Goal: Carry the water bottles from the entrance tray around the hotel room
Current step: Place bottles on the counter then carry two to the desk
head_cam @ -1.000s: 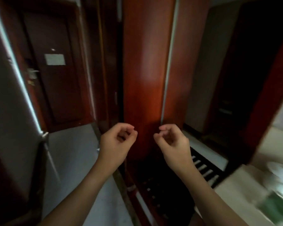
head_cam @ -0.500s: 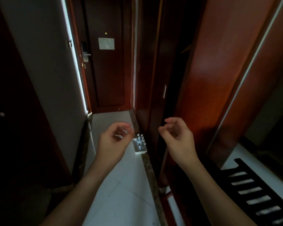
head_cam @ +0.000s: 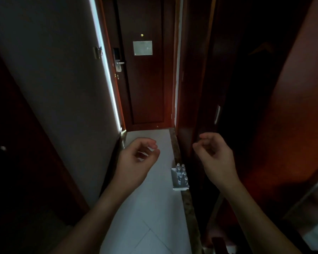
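Two hands are seen raised over a narrow hallway floor [head_cam: 147, 217]. The left hand [head_cam: 136, 160] and the right hand [head_cam: 216, 156] are both loosely curled, with fingers bent toward the thumb, and nothing is held in either. One white tray [head_cam: 173, 178] is set on the floor against the right-hand edge, between the two hands in the view and apart from both. Water bottles [head_cam: 181, 173] are stood upright in it; about six caps can be made out, though the exact count cannot be told. A dark door [head_cam: 145, 85] with one lever handle [head_cam: 120, 63] and one pale plaque [head_cam: 142, 48] closes the far end; the plaque's writing cannot be read. A white wall [head_cam: 62, 88] lines the left, wooden panels [head_cam: 292, 125] the right.
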### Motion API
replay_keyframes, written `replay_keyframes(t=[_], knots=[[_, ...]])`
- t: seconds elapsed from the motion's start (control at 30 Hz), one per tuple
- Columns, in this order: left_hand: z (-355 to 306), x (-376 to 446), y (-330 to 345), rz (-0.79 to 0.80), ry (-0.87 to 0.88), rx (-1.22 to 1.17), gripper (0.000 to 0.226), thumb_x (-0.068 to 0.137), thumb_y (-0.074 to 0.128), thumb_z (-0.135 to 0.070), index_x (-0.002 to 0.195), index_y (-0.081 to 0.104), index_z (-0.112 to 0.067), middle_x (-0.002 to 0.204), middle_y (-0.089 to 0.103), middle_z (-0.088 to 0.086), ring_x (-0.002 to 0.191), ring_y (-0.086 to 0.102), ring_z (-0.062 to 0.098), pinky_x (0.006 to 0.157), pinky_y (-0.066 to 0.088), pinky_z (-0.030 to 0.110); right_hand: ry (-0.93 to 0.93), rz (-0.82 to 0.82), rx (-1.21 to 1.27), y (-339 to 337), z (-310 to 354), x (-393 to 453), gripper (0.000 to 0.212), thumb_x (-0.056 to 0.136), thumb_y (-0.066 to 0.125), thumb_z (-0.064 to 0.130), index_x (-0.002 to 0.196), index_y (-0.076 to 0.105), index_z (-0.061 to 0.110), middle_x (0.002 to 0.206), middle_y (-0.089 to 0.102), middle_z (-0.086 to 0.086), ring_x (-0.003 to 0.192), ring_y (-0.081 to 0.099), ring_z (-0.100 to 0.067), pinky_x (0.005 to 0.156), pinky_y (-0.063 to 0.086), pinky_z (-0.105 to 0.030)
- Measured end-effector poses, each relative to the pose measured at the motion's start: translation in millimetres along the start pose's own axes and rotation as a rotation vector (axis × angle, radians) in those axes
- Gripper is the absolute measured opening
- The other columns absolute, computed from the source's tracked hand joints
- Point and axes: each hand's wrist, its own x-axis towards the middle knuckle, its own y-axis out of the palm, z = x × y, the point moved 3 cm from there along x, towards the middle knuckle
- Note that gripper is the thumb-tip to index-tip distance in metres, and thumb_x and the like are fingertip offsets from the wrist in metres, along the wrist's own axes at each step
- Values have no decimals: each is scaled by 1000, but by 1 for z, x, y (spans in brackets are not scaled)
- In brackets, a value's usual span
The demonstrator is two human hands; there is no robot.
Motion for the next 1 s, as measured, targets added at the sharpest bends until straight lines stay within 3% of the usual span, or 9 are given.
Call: replay_keyframes(t=[0.3, 0.5, 0.6, 0.73, 1.0], knots=[[69, 114, -12, -114, -41, 40, 10, 78, 70, -15, 87, 69, -13, 91, 73, 0, 80, 68, 25, 74, 54, 29, 12, 101, 15, 89, -42, 125, 23, 84, 73, 8, 103, 63, 16, 82, 71, -3, 79, 67, -15, 70, 50, -13], [148, 208, -43, -134, -27, 54, 14, 76, 71, -17, 89, 69, -16, 86, 72, -5, 76, 68, 20, 70, 54, 28, -17, 128, -42, 166, -75, 207, 25, 84, 72, 8, 104, 61, 18, 84, 71, -1, 79, 66, -1, 71, 48, -8], [182, 268, -56, -101, -16, 10, 12, 76, 71, -18, 88, 69, -20, 83, 69, -13, 71, 64, 9, 66, 50, 23, -26, 125, -78, 207, -86, 254, 26, 84, 72, 8, 104, 61, 22, 86, 71, 1, 81, 65, 4, 71, 46, -4], [223, 350, -65, -25, -28, 22, 20, 82, 75, -7, 91, 68, -23, 87, 69, -18, 76, 65, 9, 66, 51, 23, -29, 73, -87, 248, -95, 314, 27, 83, 72, 6, 101, 62, 24, 83, 70, 2, 77, 66, 3, 70, 50, -11], [286, 458, -20, 121, -4, 3, 25, 81, 74, -2, 92, 67, -23, 90, 69, -22, 75, 65, 3, 63, 52, 21, 54, -81, -126, 269, -147, 408, 27, 82, 72, 10, 95, 61, 30, 78, 69, 7, 76, 65, 3, 69, 49, -11]])
